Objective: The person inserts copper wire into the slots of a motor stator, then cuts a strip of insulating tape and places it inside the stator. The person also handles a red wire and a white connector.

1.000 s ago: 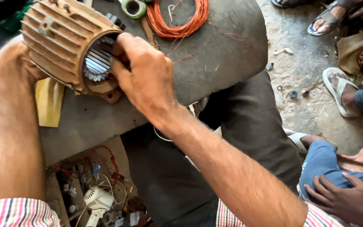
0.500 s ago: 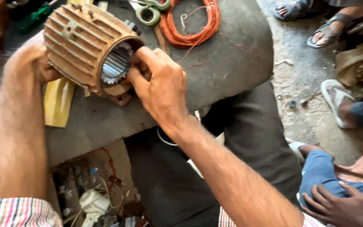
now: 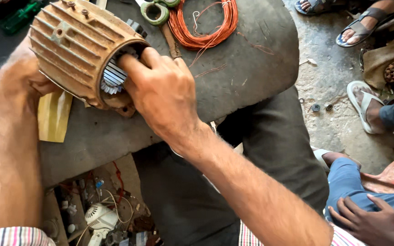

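A ribbed, rusty-brown motor housing lies on its side on a dark grey work surface, its open end facing right and showing pale stator slots. My left hand cups the housing from behind and below on the left. My right hand covers the open end, fingers reaching into the bore at the slots. What the fingertips touch inside is hidden.
A coil of orange-copper wire and green-handled scissors lie at the far edge. A yellow sheet sits under the housing. Below the surface is clutter with a white plastic part. Other people's sandalled feet and a hand are at right.
The housing and both hands sit slightly lower and further right in view. My right hand has pushed its fingers deeper into the open end.
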